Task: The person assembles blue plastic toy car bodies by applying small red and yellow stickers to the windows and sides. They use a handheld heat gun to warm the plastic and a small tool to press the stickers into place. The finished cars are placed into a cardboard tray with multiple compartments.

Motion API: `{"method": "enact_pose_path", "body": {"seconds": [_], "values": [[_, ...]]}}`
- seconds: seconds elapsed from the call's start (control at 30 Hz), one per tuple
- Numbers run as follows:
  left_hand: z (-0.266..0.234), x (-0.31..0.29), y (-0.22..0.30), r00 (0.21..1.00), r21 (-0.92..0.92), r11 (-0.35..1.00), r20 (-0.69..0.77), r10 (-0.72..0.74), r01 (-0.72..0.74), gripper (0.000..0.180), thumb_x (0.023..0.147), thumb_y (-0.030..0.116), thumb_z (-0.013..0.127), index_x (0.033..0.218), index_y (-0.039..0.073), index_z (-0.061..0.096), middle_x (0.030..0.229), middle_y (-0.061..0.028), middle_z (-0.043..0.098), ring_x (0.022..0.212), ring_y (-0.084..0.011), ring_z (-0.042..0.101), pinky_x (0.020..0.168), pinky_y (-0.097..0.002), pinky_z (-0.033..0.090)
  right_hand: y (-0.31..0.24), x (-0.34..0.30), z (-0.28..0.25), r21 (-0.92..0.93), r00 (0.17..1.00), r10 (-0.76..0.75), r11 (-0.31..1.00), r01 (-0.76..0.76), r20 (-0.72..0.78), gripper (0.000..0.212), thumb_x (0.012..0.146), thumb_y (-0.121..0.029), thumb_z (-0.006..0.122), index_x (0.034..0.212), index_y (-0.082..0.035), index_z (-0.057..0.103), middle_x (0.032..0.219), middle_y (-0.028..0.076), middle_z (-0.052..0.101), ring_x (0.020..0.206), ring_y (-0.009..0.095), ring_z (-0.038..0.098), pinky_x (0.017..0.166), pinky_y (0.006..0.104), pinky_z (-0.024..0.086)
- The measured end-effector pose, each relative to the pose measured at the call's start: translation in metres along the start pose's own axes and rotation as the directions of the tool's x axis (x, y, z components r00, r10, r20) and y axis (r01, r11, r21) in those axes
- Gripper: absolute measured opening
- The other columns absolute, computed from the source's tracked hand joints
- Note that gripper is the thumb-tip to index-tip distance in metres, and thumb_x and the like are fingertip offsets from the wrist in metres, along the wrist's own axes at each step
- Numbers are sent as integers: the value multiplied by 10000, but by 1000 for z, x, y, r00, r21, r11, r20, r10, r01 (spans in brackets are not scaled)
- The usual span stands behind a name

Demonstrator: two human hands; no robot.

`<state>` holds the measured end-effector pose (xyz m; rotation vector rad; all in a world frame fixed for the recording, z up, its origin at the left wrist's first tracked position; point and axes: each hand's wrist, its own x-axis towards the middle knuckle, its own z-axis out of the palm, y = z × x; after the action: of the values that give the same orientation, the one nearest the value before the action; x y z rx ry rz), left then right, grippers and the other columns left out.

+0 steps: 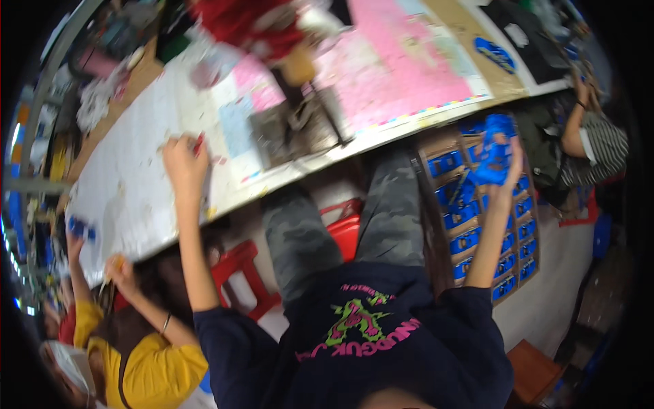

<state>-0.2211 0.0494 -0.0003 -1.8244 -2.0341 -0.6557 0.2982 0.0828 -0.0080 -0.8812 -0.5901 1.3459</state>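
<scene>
My left hand (185,163) is closed at the near edge of the white table, its fingers curled around a small red thing (198,144), mostly hidden. My right hand (512,167), out to the right, grips a bright blue moulded plastic piece (496,151) with openings in it; blur hides its exact kind. Beneath that hand is a cardboard box (429,153) with rows of similar blue pieces (465,240). Between my hands, a dark metal bench device (272,133) stands on the table, with a blurred red part (248,27) above it.
A pink sheet (392,68) covers part of the white table (136,170). A blue oval piece (494,54) lies at the far right. Red stools (242,279) stand below. At left, a co-worker in a yellow shirt (150,368) holds a blue piece (82,228); another person (599,146) sits right.
</scene>
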Motion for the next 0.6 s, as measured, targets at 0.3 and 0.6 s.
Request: {"method": "enact_pose_path", "body": {"seconds": [0.3, 0.6], "values": [[3, -8, -17, 986, -87, 987, 109, -122, 132, 105, 677, 61, 576, 687, -2, 492, 677, -138, 454, 666, -291, 446, 616, -382, 360, 27, -56, 8, 115, 990, 134, 985, -129, -39, 226, 812, -278, 528, 950, -123, 437, 685, -10, 490, 563, 73, 499, 497, 222, 450], [6, -2, -14, 995, -167, 984, 84, -51, 64, 78, 681, 16, 565, 680, -18, 495, 684, -127, 444, 584, -254, 452, 565, -354, 375, 36, -74, 6, 66, 994, 107, 992, -108, 10, 318, 824, -305, 495, 1013, -64, 409, 795, 77, 513, 639, 184, 560, 588, 337, 508]]}}
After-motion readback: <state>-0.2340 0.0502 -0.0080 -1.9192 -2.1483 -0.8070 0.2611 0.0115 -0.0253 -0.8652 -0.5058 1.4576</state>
